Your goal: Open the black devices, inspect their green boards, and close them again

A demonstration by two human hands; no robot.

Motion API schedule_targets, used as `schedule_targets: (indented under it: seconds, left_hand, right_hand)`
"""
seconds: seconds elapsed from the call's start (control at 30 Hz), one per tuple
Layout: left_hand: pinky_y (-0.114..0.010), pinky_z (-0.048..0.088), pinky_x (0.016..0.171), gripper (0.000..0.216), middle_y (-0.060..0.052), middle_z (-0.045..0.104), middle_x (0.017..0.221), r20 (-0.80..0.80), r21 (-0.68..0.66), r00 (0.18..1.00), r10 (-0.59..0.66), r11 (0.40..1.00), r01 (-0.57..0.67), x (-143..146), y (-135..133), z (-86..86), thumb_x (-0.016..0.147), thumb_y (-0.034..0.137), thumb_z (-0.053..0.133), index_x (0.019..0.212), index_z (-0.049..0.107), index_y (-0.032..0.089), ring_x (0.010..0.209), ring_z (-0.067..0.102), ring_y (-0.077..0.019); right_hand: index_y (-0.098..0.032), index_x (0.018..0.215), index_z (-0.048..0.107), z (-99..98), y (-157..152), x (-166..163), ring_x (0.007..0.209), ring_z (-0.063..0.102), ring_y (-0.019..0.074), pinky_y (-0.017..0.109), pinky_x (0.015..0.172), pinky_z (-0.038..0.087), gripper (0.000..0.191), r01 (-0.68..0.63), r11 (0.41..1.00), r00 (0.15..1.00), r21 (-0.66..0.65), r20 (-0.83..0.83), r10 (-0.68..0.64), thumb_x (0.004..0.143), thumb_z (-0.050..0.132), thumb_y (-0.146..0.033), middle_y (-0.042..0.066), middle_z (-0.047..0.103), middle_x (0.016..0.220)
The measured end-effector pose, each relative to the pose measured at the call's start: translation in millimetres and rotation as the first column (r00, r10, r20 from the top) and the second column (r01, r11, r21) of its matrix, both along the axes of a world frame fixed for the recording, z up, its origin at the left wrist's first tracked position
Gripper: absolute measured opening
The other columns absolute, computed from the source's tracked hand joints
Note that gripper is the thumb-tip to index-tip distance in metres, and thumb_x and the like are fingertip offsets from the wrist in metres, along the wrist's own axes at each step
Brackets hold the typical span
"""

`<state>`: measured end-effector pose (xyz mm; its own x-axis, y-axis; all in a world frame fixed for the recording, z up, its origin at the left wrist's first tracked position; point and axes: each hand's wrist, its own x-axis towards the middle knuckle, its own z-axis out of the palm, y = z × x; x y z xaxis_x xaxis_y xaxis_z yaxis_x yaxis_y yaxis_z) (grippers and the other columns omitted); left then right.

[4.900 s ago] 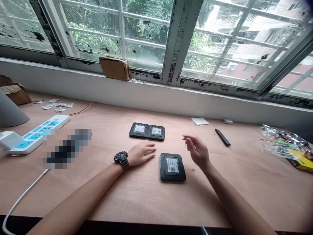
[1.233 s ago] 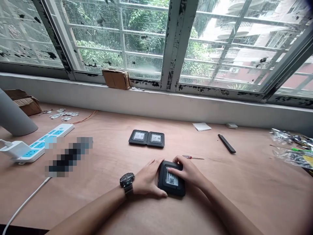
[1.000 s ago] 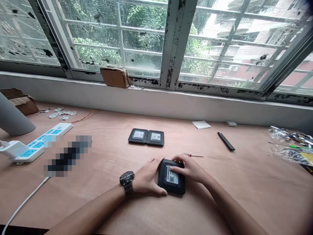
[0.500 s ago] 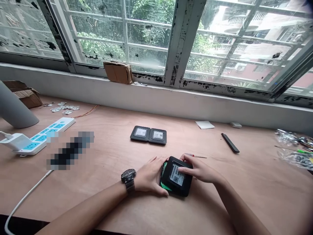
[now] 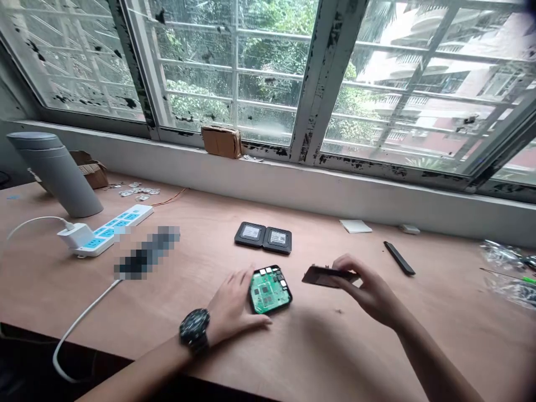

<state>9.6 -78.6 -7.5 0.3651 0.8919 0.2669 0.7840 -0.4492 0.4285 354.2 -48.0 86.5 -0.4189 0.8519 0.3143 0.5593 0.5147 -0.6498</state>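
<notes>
Head view: left hand (image 5: 231,301) grips the opened device (image 5: 270,289) on the surface (image 5: 318,346); right hand (image 5: 368,287) pinches its black cover (image 5: 324,275), lifted just beside.

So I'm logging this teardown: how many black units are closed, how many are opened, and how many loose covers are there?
Closed black units: 2
Opened unit, green board showing, by the left hand: 1
Loose black cover, in the right hand: 1
Total: 4
</notes>
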Motion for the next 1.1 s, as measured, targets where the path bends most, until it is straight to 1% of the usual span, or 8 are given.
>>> schedule_targets:
  seconds: [0.13,0.23,0.3,0.4,0.53,0.8,0.93,1.1]
  left_hand:
    - [-0.059,0.031,0.118,0.11,-0.015,0.047,0.153,-0.076,0.084,0.986,0.146,0.987,-0.14,-28.6,-41.8,-7.6,0.077,0.079,0.065,0.16,0.017,0.024,0.136,0.047,-0.0422]
    - [-0.055,0.033,0.119,0.093,-0.012,0.046,0.155,-0.084,0.102,0.984,0.155,0.984,-0.146,-38.5,-52.7,-7.2,0.09,0.067,0.06,0.161,0.014,0.028,0.138,0.048,-0.0373]
    - [-0.053,0.034,0.119,0.096,-0.012,0.041,0.159,-0.063,0.073,0.991,0.121,0.99,-0.116,-40.3,-47.6,-4.7,0.09,0.064,0.062,0.162,0.009,0.028,0.141,0.045,-0.036]
    - [-0.051,0.033,0.121,0.105,-0.013,0.036,0.161,0.001,-0.013,0.999,0.053,0.998,-0.053,-36.4,-30.6,0.3,0.086,0.059,0.071,0.162,0.007,0.028,0.145,0.04,-0.0344]
    - [-0.052,0.029,0.123,0.104,-0.014,0.035,0.162,0.062,-0.078,0.998,0.012,0.997,-0.007,-19.6,-10.6,4.3,0.084,0.052,0.075,0.162,0.013,0.026,0.147,0.037,-0.0337]
    - [-0.056,0.023,0.124,0.104,-0.015,0.03,0.164,0.052,-0.073,0.998,-0.036,0.997,0.04,15.7,-1.5,-5.6,0.086,0.053,0.072,0.163,0.006,0.027,0.149,0.033,-0.034]
    - [-0.056,0.022,0.123,0.113,-0.016,0.021,0.166,-0.05,-0.044,0.998,-0.034,0.999,0.032,12.7,-0.5,-8.3,0.086,0.063,0.068,0.163,-0.005,0.024,0.152,0.026,-0.0353]
    - [-0.056,0.018,0.125,0.109,-0.013,0.019,0.167,-0.183,-0.04,0.982,-0.056,0.998,0.05,-10.4,-0.7,-13.0,0.084,0.075,0.06,0.164,0.006,0.024,0.153,0.018,-0.0385]
  right_hand:
    - [-0.034,0.103,0.071,-13.8,-15.4,11.7,0.114,0.06,0.0304,0.049,0.093,0.052,0.015,-0.154,0.938,0.945,0.311,0.323,0.048,0.098,0.058,-0.029,0.008,0.066,0.124]
    - [-0.037,0.108,0.072,-42.8,-23.4,31.2,0.121,0.06,0.0307,0.05,0.096,0.051,0.031,-0.228,0.891,0.902,0.392,0.429,0.042,0.098,0.053,-0.017,0.005,0.066,0.131]
    - [-0.037,0.11,0.072,-62.2,-24.7,43.1,0.114,0.064,0.0297,0.048,0.092,0.053,0.032,-0.199,0.894,0.913,0.401,0.407,0.021,0.097,0.053,-0.015,0.006,0.069,0.126]
    - [-0.033,0.104,0.071,-80.0,-19.6,51.0,0.108,0.068,0.0287,0.046,0.087,0.056,0.023,-0.153,0.914,0.94,0.375,0.342,0.017,0.097,0.054,-0.019,0.007,0.071,0.118]
    - [-0.027,0.093,0.069,-87.6,-7.6,47.6,0.117,0.066,0.0282,0.043,0.09,0.058,0.02,-0.1,0.95,0.97,0.295,0.24,0.028,0.099,0.05,-0.023,0.009,0.069,0.125]
    - [-0.027,0.099,0.069,-105.2,-2.1,43.5,0.128,0.059,0.0267,0.043,0.1,0.054,0.024,-0.058,0.991,0.976,0.124,0.214,0.03,0.097,0.047,-0.017,0.007,0.059,0.142]
    - [-0.028,0.095,0.068,-102.4,-4.3,48.6,0.128,0.058,0.0272,0.045,0.1,0.053,0.02,-0.021,0.995,0.985,0.097,0.172,0.004,0.098,0.05,-0.022,0.006,0.056,0.143]
    - [-0.025,0.085,0.065,-95.9,-6.6,61.1,0.121,0.061,0.0299,0.045,0.095,0.055,0.016,0.096,0.995,0.99,0.013,0.107,-0.097,0.096,0.055,-0.03,0.01,0.06,0.133]
